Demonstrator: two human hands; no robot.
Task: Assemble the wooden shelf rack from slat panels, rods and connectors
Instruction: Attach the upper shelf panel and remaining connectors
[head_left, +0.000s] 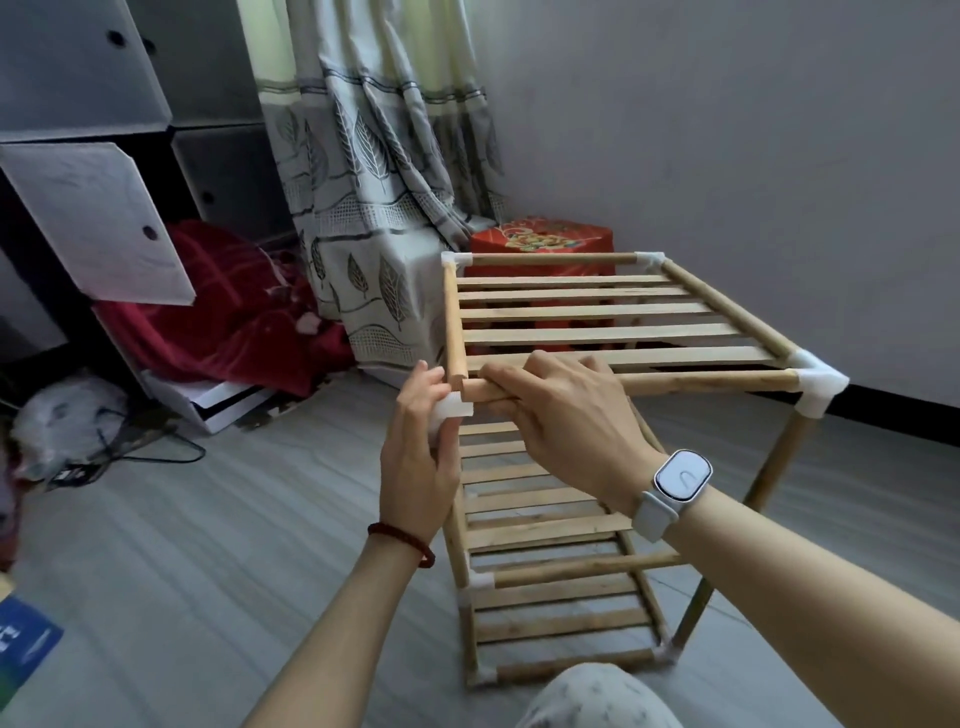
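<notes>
The wooden shelf rack (597, 467) stands on the grey floor (208, 545), most of it already joined: lower tiers of slats sit beneath a top slat panel (613, 317) framed by rods and white corner connectors. Three top corners look seated; the corner of the rack nearest the person on its left side is open, with two bare rod ends meeting there.

At that open corner, the right hand (566, 415) curls its fingers around the front rod (701, 382), close to its free end. The left hand (415, 457) pinches the loose white connector (457, 406) just below the rod ends, fingers narrow around it; how the thumb sits is hidden.

The risk, as I judge it, lies in alignment. The side rod (453, 322) and front rod must enter separate sockets together; if either goes in crooked, it could jam or lever the far connectors loose. A hard push may also tilt the rack.
</notes>
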